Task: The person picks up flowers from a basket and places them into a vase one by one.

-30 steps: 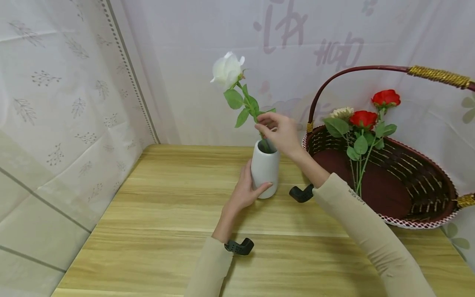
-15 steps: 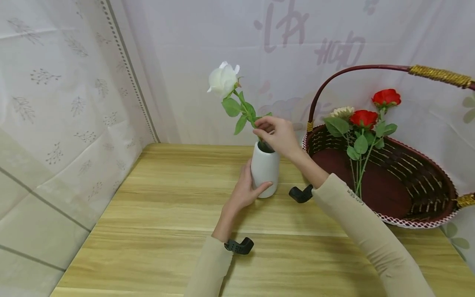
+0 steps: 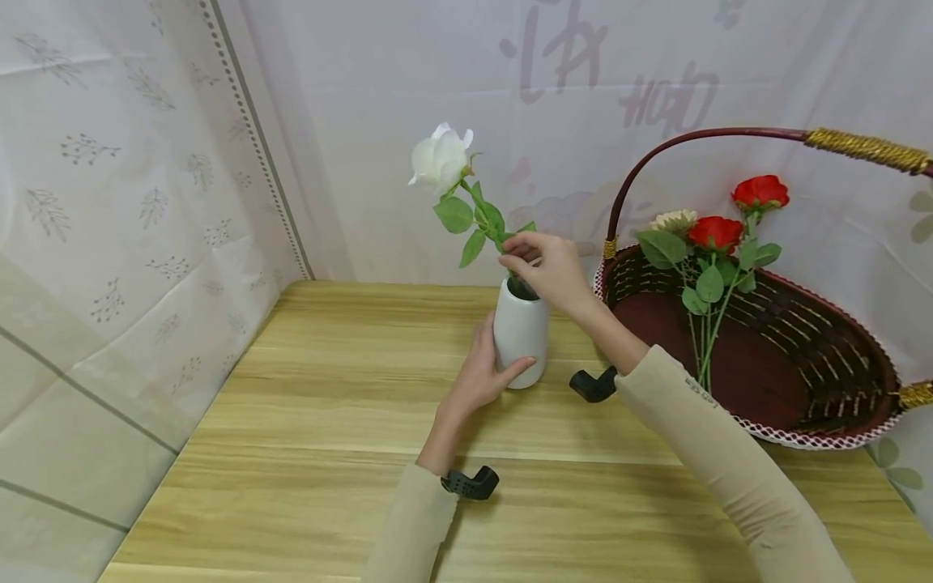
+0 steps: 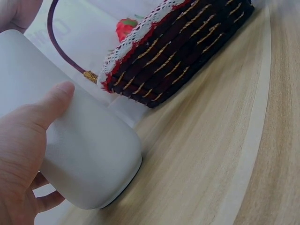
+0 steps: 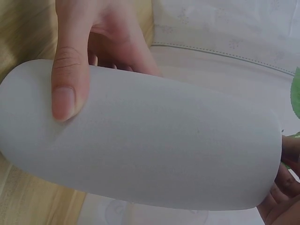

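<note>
A white vase stands on the wooden table, its dark mouth facing up. My left hand grips the vase low on its side; in the left wrist view the thumb lies across its front and the fingers wrap behind. Just above the rim, my right hand pinches the stem of a white rose. The rose leans to the left, with green leaves along the stem, and its lower end is hidden inside the vase. In the right wrist view the vase covers most of the picture.
A dark wicker basket with a tall arched handle stands at the right. Two red roses and a cream flower lean in it. Pale printed curtains hang behind and left of the table.
The white rose has come down a little into the vase and shifted slightly left, my right hand lowering with it. My left hand and the vase have stayed in place.
</note>
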The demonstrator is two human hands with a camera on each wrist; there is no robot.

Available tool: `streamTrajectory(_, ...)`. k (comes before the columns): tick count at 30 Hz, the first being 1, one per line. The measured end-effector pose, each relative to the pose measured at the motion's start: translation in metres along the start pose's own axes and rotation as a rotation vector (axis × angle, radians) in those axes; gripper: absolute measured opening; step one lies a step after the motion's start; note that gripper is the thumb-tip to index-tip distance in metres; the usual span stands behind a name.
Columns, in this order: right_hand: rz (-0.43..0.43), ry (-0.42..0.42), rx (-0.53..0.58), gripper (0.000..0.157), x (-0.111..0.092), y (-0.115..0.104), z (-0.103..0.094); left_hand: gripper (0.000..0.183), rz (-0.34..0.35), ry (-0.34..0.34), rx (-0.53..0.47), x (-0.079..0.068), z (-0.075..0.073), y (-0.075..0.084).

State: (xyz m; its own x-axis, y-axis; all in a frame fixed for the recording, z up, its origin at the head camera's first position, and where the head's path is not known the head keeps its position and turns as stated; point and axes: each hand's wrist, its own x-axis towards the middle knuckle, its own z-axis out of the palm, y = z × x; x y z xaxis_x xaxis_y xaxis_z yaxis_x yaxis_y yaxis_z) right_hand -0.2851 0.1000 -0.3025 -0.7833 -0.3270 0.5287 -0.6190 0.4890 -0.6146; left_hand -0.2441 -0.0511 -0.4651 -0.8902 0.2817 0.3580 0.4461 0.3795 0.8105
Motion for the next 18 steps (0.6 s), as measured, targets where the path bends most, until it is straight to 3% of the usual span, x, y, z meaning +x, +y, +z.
streamTrajectory(18,0.043,-0.041,-0.06,0.018,-0.0016,-0.0004,-0.0071,0.095,-0.024,-0.005,0.011,0.0001,0.0002,0.0018)
